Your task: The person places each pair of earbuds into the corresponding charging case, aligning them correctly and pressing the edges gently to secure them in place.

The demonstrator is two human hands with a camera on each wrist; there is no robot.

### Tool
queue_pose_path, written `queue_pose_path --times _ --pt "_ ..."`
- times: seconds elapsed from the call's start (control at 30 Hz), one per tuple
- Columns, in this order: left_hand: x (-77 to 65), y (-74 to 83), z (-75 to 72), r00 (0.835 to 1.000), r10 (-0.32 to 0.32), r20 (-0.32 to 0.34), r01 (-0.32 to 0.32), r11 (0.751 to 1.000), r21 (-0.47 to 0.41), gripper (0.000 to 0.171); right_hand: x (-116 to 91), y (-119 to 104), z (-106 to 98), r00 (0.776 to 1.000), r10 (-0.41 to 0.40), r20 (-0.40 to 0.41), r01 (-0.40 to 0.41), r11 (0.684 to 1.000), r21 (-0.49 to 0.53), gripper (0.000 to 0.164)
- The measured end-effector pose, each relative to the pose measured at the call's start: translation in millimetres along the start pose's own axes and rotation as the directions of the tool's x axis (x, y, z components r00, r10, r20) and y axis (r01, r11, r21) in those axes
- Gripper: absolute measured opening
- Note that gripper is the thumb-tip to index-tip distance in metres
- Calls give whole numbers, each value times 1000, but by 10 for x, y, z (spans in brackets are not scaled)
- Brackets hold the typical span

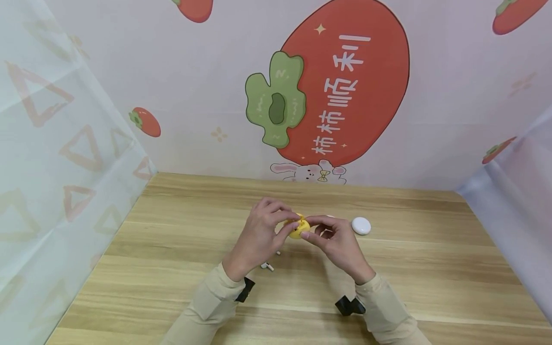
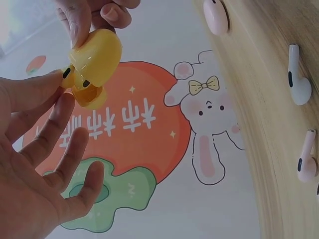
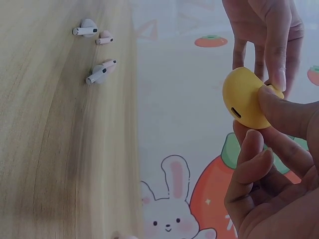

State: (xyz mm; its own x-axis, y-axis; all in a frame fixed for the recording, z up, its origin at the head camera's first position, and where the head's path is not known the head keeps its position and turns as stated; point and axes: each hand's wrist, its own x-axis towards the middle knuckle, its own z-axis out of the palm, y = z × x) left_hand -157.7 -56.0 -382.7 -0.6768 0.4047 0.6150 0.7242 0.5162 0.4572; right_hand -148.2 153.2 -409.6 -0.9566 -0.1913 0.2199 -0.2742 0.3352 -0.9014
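A glossy yellow earbud case (image 1: 298,233), rounded and partly parted at its seam, is held up between both hands over the table. My left hand (image 1: 260,230) pinches one side of it between thumb and index finger, the other fingers spread in the left wrist view. On the opposite side, my right hand (image 1: 340,242) grips it with thumb and fingers. An orange hollow inside the case (image 2: 99,55) shows in the left wrist view. Its outer shell (image 3: 241,94) has a dark slot in the right wrist view.
A white oval case (image 1: 361,225) lies on the wooden table (image 1: 431,258) right of my right hand. Several loose earbuds lie near my left wrist, among them a white earbud (image 2: 299,84) and a pinkish earbud (image 2: 306,167). A printed cloth backdrop (image 1: 207,96) stands behind the table.
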Motion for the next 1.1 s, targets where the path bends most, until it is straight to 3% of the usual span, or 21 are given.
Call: queue_pose_path --times 1.1 --pt "-17 -25 41 999 -27 44 27 1000 -2 10 5 -16 11 1000 12 5 -12 1000 -11 27"
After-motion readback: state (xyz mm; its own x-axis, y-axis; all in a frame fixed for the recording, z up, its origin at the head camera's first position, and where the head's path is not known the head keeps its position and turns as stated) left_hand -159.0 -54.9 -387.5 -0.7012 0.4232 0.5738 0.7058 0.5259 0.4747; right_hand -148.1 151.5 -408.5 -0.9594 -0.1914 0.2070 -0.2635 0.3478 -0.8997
